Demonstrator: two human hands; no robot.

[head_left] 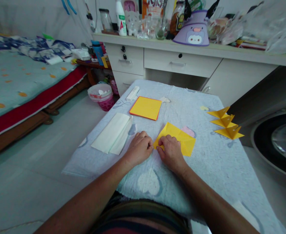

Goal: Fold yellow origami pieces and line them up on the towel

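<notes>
A yellow sheet of origami paper [188, 144] with creases lies turned at an angle on the cloth-covered table. My right hand [170, 150] rests over its left part, thumb and fingers curled together on the paper near that corner. At the left corner, my left hand [141, 147] is closed, its fingertips against the paper's edge; the exact pinch is partly hidden. Beyond my hands lies a stack of square yellow paper [145, 108] with red edges showing. Folded white tissue [112, 133] lies to the left of my left hand.
Several folded yellow paper pieces [227, 123] stand in a row at the table's right side. A white oblong object [132, 93] lies at the back left. The table's cloth [206, 182] has heart patterns. A pink bin [101, 96] stands left, a washing machine [279, 139] right.
</notes>
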